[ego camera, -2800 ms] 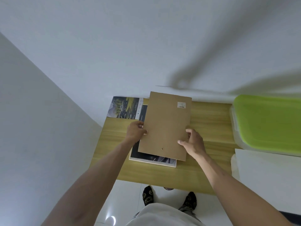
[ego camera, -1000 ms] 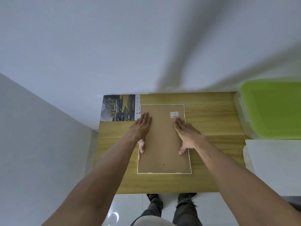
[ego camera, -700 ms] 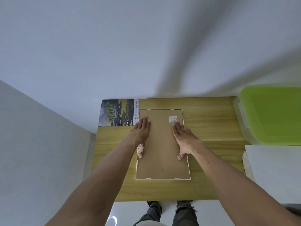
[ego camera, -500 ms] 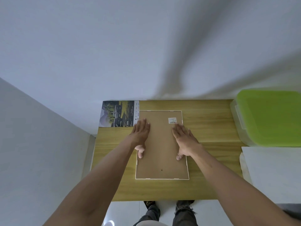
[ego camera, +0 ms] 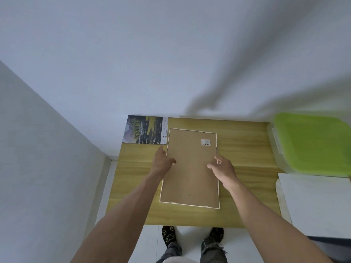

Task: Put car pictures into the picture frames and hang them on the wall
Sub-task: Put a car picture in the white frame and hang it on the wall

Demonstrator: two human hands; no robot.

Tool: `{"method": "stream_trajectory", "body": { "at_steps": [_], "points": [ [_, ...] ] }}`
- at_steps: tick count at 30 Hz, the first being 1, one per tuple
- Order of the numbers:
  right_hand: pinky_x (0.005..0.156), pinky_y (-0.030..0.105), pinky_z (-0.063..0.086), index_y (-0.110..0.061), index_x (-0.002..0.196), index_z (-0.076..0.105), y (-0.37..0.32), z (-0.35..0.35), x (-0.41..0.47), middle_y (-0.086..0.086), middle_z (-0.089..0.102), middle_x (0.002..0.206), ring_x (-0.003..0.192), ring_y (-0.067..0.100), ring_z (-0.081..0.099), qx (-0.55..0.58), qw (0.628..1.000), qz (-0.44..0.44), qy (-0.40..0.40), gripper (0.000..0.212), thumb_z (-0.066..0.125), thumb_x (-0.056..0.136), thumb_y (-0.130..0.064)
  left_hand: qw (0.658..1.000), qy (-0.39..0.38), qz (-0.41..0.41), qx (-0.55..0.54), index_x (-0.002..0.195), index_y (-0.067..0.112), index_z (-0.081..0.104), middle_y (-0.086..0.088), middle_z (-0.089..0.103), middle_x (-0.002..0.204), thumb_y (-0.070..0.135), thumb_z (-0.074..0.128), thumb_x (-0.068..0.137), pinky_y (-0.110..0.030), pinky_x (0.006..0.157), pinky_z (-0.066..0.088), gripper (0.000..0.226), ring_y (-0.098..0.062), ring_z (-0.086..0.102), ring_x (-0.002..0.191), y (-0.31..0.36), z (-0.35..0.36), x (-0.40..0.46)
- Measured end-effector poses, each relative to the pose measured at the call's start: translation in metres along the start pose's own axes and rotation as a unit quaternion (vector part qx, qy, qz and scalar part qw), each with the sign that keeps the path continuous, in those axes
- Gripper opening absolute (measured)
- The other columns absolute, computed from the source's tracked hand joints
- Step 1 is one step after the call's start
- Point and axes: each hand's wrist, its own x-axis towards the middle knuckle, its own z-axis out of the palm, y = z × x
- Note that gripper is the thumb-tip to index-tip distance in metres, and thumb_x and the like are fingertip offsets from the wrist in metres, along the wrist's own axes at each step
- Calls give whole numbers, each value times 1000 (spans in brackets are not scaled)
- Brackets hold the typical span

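A white picture frame (ego camera: 190, 204) lies face down on the wooden table (ego camera: 245, 149), its brown backing board (ego camera: 190, 177) set inside with a small barcode sticker near the far right corner. My left hand (ego camera: 162, 162) rests at the frame's left edge, thumb on the board and fingers beside the frame. Over the frame's right edge is my right hand (ego camera: 222, 167), with loosely curled fingers touching the board. A car picture (ego camera: 144, 132) lies flat at the table's far left corner, partly under the frame. The picture inside the frame is hidden.
A clear box with a green lid (ego camera: 313, 143) stands at the table's right end. A white surface (ego camera: 315, 204) adjoins the table on the right. White walls rise behind and to the left. My feet show below the table's near edge.
The backing board went from held above the frame to lying inside it. Both hands pressed flat on it, then slid outward to the frame's left and right edges.
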Motion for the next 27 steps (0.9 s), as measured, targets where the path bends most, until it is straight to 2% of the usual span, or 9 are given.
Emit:
{"method": "stream_trajectory", "body": {
  "at_steps": [2, 5, 8, 11, 13, 17, 20, 25, 27],
  "points": [
    [98, 28, 43, -15, 138, 57, 2, -5, -2, 3, 56, 142, 125, 20, 54, 37, 999, 4, 17, 55, 69, 84, -13, 999, 8, -8, -44, 133, 4, 51, -6, 62, 117, -6, 73, 74, -23, 82, 48, 64, -27, 58, 110, 0, -2, -3],
    [84, 27, 44, -22, 125, 66, 4, -17, -9, -2, 65, 127, 107, 16, 59, 62, 998, -10, 27, 44, 67, 83, -12, 994, -17, 10, -111, 101, 11, 72, -6, 73, 92, -14, 69, 71, -17, 62, 52, 40, -24, 67, 85, 6, -4, -10],
    [92, 29, 46, -20, 131, 63, 3, -32, -15, -2, 62, 133, 116, 18, 58, 71, 997, -29, 26, 48, 68, 83, -15, 994, -16, 28, -108, 104, 18, 72, 1, 69, 85, -4, 81, 65, -29, 71, 55, 46, -18, 68, 79, 17, -3, -20],
    [107, 33, 41, -18, 142, 53, -1, -48, -18, -3, 53, 145, 133, 19, 49, 66, 997, -40, 11, 59, 67, 85, -22, 989, -37, 50, -136, 109, 14, 69, -3, 67, 85, -5, 80, 67, -29, 62, 55, 47, -18, 69, 74, 39, 1, -36],
    [101, 31, 42, -20, 142, 53, -2, -61, -20, -3, 54, 145, 130, 18, 51, 68, 997, -48, -1, 58, 65, 85, -24, 987, -38, 73, -142, 111, 11, 68, -5, 68, 83, -9, 76, 70, -26, 59, 54, 46, -17, 69, 71, 54, 6, -49],
    [87, 30, 44, -25, 141, 53, -9, -89, -28, -2, 56, 141, 119, 18, 57, 33, 996, -79, -15, 55, 62, 87, -28, 985, -14, 111, -132, 110, 12, 69, -18, 70, 95, -8, 76, 69, -30, 70, 56, 46, -21, 69, 78, 77, 21, -71],
    [78, 27, 45, -23, 142, 51, -24, -114, -38, -2, 54, 143, 109, 17, 59, 2, 991, -134, 0, 51, 60, 93, -29, 983, 34, 151, -98, 105, 17, 71, -4, 67, 86, -5, 77, 68, -21, 68, 51, 44, -16, 66, 77, 98, 39, -95],
    [95, 39, 53, -31, 139, 52, -79, -153, -62, -8, 63, 125, 109, 16, 63, 33, 969, -246, -17, 61, 59, 84, -56, 968, 89, 234, -32, 109, 22, 70, 9, 70, 88, 3, 72, 72, -27, 66, 56, 42, -12, 67, 70, 142, 85, -147],
    [90, 38, 56, -31, 121, 59, -103, -170, -74, -10, 65, 107, 100, 16, 66, 60, 958, -279, 7, 45, 62, 84, -56, 956, 91, 280, -13, 106, 24, 72, 10, 71, 84, 5, 67, 75, -31, 63, 57, 36, -12, 69, 68, 156, 107, -167]
  ]
}}
